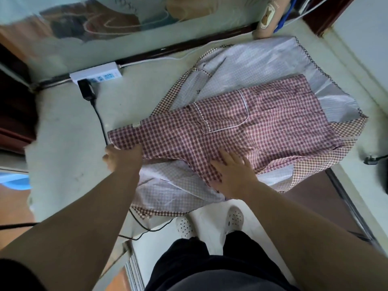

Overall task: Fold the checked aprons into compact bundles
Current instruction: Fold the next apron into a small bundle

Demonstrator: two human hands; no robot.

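- A corner of the red checked apron (pixel 262 122) was pinched by the left hand (pixel 120 157), fingers curled.
- The right hand (pixel 233 177) was pressed flat on it, fingers straight.
- A second apron (pixel 252 59) was spread beneath both hands.

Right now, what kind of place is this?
Probably a room in a home: an apron spread on a table, a power strip at its far edge, and clogs on the person's feet.
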